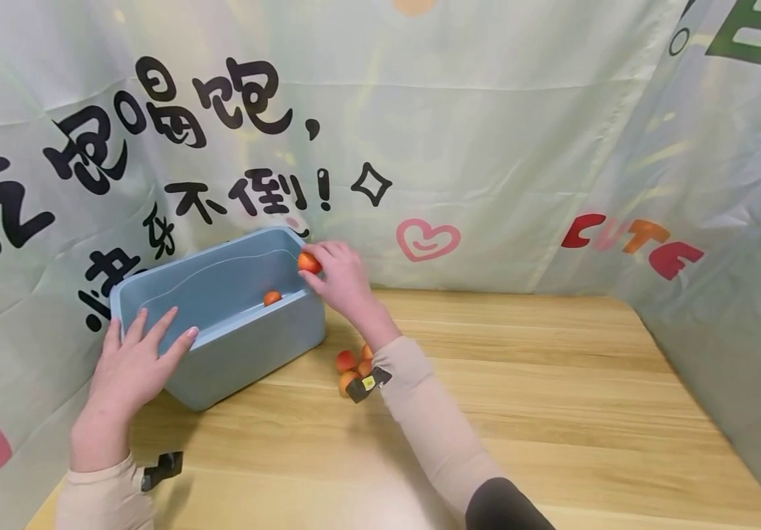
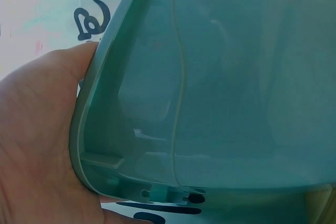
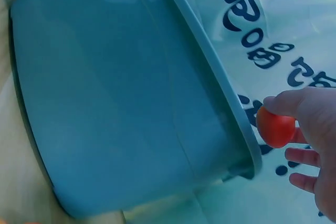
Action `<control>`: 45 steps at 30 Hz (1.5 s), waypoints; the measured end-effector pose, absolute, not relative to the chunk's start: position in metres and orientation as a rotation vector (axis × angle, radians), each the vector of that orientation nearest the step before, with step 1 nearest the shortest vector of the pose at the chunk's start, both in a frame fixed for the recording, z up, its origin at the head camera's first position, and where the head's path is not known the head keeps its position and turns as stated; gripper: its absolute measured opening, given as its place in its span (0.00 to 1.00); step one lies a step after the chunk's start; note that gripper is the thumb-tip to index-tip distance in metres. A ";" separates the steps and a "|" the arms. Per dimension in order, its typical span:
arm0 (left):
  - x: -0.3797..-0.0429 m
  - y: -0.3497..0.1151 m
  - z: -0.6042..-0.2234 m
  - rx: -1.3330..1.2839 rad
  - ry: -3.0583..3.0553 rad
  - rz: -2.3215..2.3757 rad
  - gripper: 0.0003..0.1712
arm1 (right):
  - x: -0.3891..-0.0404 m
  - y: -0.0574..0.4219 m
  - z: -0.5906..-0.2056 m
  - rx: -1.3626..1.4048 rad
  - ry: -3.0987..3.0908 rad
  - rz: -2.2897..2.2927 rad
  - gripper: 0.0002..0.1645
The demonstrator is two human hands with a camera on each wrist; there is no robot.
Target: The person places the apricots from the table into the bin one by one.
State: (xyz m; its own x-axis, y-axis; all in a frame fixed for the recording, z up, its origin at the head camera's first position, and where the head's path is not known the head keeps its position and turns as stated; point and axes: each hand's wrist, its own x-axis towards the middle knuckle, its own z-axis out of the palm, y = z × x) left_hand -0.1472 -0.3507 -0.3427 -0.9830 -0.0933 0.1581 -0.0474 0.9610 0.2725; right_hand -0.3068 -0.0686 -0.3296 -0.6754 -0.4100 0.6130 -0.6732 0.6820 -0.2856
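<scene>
In the head view, my right hand (image 1: 343, 276) pinches a small round orange-red fruit (image 1: 309, 262) at the right end of a blue plastic bin (image 1: 257, 346). The right wrist view shows the same fruit (image 3: 275, 127) between thumb and fingers, beside the bin's rim (image 3: 231, 95). With fingers spread and fairly straight, my left hand (image 1: 130, 366) rests against the left end of the bin. The left wrist view has that hand (image 2: 42, 129) along the outside of the bin's corner. One similar fruit (image 1: 272, 297) lies inside the bin.
Several more orange-red fruits (image 1: 346, 361) sit clustered on the wooden table (image 1: 553, 397), partly hidden behind my right forearm. A printed fabric curtain (image 1: 500, 147) stands close behind the bin and along both sides of the table.
</scene>
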 end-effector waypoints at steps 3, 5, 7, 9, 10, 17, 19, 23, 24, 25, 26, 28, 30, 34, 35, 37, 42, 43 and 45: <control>-0.147 -0.351 -0.343 0.111 -2.946 -0.404 0.45 | -0.304 -0.077 -0.332 0.872 -2.391 0.634 0.25; -0.147 -0.350 -0.342 0.112 -2.946 -0.404 0.45 | -0.302 -0.081 -0.333 0.893 -2.389 0.611 0.24; -0.147 -0.350 -0.342 0.111 -2.947 -0.402 0.45 | -0.301 -0.085 -0.334 0.910 -2.384 0.597 0.24; -0.147 -0.350 -0.342 0.110 -2.945 -0.403 0.45 | -0.300 -0.087 -0.336 0.922 -2.378 0.584 0.24; -0.147 -0.350 -0.342 0.110 -2.944 -0.403 0.45 | -0.300 -0.088 -0.336 0.924 -2.378 0.578 0.24; -0.147 -0.350 -0.342 0.121 -2.947 -0.412 0.45 | -0.300 -0.086 -0.342 0.929 -2.397 0.583 0.24; -0.147 -0.350 -0.342 0.123 -2.947 -0.416 0.45 | -0.301 -0.083 -0.344 0.921 -2.402 0.606 0.24; -0.147 -0.350 -0.342 0.124 -2.945 -0.425 0.45 | -0.301 -0.076 -0.348 0.894 -2.402 0.650 0.24; -0.147 -0.350 -0.342 0.123 -2.945 -0.425 0.45 | -0.301 -0.074 -0.349 0.888 -2.399 0.666 0.24; -0.147 -0.350 -0.342 0.122 -2.945 -0.425 0.45 | -0.301 -0.071 -0.349 0.881 -2.397 0.685 0.24; -0.147 -0.350 -0.342 0.120 -2.946 -0.425 0.44 | -0.300 -0.069 -0.350 0.874 -2.390 0.706 0.24; -0.147 -0.350 -0.341 0.114 -2.947 -0.422 0.44 | -0.299 -0.063 -0.351 0.857 -2.376 0.759 0.24; -0.147 -0.350 -0.341 0.109 -2.948 -0.419 0.44 | -0.298 -0.058 -0.353 0.836 -2.357 0.809 0.24; -0.146 -0.351 -0.341 0.102 -2.945 -0.413 0.44 | -0.296 -0.047 -0.357 0.794 -2.314 0.863 0.24; -0.146 -0.351 -0.341 0.101 -2.944 -0.410 0.44 | -0.296 -0.044 -0.359 0.785 -2.307 0.876 0.24; -0.146 -0.351 -0.341 0.102 -2.945 -0.411 0.44 | -0.295 -0.038 -0.363 0.768 -2.302 0.892 0.24; -0.146 -0.351 -0.341 0.110 -2.950 -0.418 0.44 | -0.292 -0.025 -0.377 0.721 -2.345 0.924 0.25; -0.146 -0.351 -0.341 0.111 -2.949 -0.416 0.44 | -0.291 -0.023 -0.379 0.714 -2.357 0.924 0.25; -0.147 -0.350 -0.341 0.112 -2.949 -0.412 0.44 | -0.290 -0.019 -0.386 0.709 -2.377 0.920 0.25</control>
